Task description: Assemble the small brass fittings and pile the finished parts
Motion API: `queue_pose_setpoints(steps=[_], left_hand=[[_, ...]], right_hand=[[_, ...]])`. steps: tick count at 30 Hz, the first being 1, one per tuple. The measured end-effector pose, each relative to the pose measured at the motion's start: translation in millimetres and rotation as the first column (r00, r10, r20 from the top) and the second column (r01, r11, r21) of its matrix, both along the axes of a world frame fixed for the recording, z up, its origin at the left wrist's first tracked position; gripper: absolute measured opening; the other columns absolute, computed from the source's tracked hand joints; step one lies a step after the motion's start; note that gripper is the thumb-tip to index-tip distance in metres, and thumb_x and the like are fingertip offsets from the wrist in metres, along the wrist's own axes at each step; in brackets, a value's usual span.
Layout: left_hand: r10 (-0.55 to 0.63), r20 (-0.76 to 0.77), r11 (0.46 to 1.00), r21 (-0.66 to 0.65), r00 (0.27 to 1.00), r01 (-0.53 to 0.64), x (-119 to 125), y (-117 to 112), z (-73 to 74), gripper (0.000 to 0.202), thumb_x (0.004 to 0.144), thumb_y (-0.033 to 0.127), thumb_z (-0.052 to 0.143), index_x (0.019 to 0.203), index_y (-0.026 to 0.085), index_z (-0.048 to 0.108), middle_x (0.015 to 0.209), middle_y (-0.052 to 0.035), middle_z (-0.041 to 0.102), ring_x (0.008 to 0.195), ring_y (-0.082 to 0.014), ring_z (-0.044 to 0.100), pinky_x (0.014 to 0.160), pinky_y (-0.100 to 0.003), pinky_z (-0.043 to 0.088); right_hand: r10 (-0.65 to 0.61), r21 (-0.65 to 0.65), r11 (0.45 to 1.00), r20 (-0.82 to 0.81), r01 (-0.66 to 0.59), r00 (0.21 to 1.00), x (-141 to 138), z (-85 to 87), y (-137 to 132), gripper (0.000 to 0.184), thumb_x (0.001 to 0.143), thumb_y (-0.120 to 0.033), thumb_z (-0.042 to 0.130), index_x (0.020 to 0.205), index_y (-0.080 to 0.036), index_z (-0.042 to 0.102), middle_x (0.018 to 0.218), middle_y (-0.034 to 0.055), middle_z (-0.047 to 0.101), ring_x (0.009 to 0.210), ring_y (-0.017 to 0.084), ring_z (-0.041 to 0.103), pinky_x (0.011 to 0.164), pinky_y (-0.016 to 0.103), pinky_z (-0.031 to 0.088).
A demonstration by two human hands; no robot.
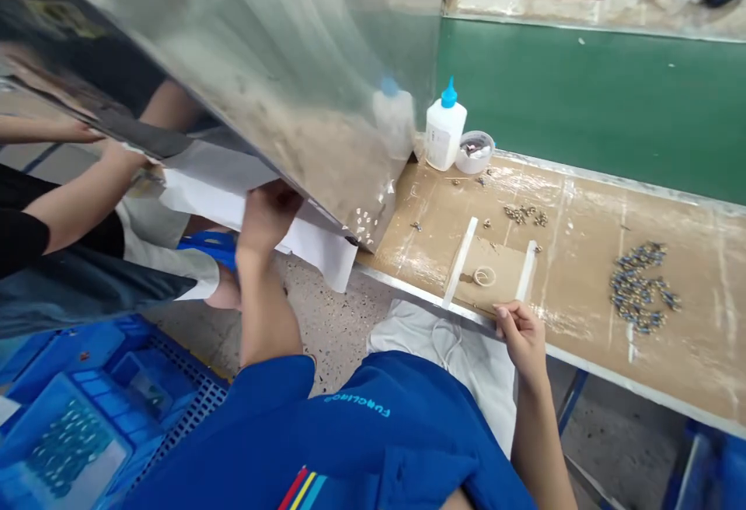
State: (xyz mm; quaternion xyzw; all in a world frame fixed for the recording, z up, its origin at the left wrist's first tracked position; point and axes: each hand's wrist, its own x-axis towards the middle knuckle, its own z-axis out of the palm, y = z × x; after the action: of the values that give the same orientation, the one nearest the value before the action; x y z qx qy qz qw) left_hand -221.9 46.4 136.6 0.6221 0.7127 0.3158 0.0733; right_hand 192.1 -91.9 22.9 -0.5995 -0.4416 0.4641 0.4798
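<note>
My left hand (271, 213) reaches under the lower edge of a large metal box (280, 98), beside white paper sheets (318, 242). Its fingertips are hidden behind that edge. At the front edge of the cardboard-covered table, my right hand (521, 331) has its fingers curled and the thumb and forefinger close together. Whatever they may pinch is too small to make out. Just beyond it lies a brown card (501, 261) between two white strips, with a small pale ring (483, 276) on it. Small metal parts (524, 215) are scattered farther back.
A white bottle with a blue nozzle (446, 133) and a round white tub (475, 152) stand against the green partition (583, 98). A larger pile of metal parts (641, 284) lies right. Another person's arm (87, 191) and blue bins (75, 432) are at left.
</note>
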Motion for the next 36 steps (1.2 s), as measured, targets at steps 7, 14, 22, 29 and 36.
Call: queue_pose_setpoints(steps=[7, 14, 22, 29, 36], left_hand=[[-0.432, 0.322, 0.88, -0.052, 0.842, 0.472, 33, -91, 16.0, 0.005, 0.084, 0.039, 0.077, 0.086, 0.038, 0.082, 0.077, 0.0021, 0.075, 0.063, -0.0166, 0.067, 0.051, -0.03, 0.057], [-0.447, 0.723, 0.691, -0.095, 0.527, 0.717, 145, -66, -65.5, 0.011, 0.085, 0.029, 0.075, 0.09, 0.022, 0.083, 0.089, -0.0063, 0.081, 0.08, -0.0191, 0.077, 0.075, -0.032, 0.066], [-0.42, 0.743, 0.707, -0.093, 0.521, 0.701, 212, -40, -122.3, 0.01, 0.082, 0.024, 0.073, 0.087, 0.015, 0.071, 0.081, -0.0039, 0.075, 0.075, -0.0148, 0.07, 0.07, -0.025, 0.057], [-0.511, 0.742, 0.678, 0.037, 0.434, 0.735, 218, -38, -131.9, 0.014, 0.086, 0.03, 0.075, 0.085, 0.017, 0.078, 0.084, -0.0062, 0.075, 0.077, -0.0153, 0.069, 0.069, -0.027, 0.053], [-0.574, 0.698, 0.663, 0.088, 0.428, 0.744, 214, -37, -127.5, 0.013, 0.092, 0.03, 0.07, 0.09, 0.022, 0.08, 0.088, -0.0056, 0.074, 0.078, -0.0133, 0.067, 0.068, -0.026, 0.052]], right_hand=[[0.042, -0.038, 0.998, -0.01, -0.043, 0.999, 3, -1.9, 2, 0.056, 0.077, -0.076, 0.066, 0.072, -0.021, 0.062, 0.042, -0.0048, 0.049, 0.037, 0.009, 0.038, 0.039, 0.022, 0.03], [0.099, -0.05, 0.994, -0.048, -0.102, 0.994, 10, 0.6, 2, 0.054, 0.078, -0.075, 0.067, 0.073, -0.022, 0.06, 0.046, -0.0038, 0.053, 0.04, 0.009, 0.043, 0.04, 0.023, 0.036], [-0.019, -0.022, 1.0, 0.007, 0.019, 1.0, 20, 5.3, 9, 0.049, 0.082, -0.07, 0.067, 0.077, -0.022, 0.063, 0.058, -0.0002, 0.062, 0.048, 0.012, 0.053, 0.047, 0.025, 0.046], [-0.028, 0.018, 0.999, 0.099, 0.026, 0.995, 24, -9.0, 33, 0.04, 0.083, -0.06, 0.071, 0.095, -0.022, 0.068, 0.074, 0.0025, 0.069, 0.063, 0.015, 0.063, 0.058, 0.029, 0.053], [-0.01, 0.192, 0.98, 0.303, -0.05, 0.953, 19, -10.5, 49, 0.021, 0.093, -0.043, 0.067, 0.088, -0.023, 0.073, 0.084, 0.0041, 0.067, 0.077, 0.017, 0.063, 0.063, 0.029, 0.051]])
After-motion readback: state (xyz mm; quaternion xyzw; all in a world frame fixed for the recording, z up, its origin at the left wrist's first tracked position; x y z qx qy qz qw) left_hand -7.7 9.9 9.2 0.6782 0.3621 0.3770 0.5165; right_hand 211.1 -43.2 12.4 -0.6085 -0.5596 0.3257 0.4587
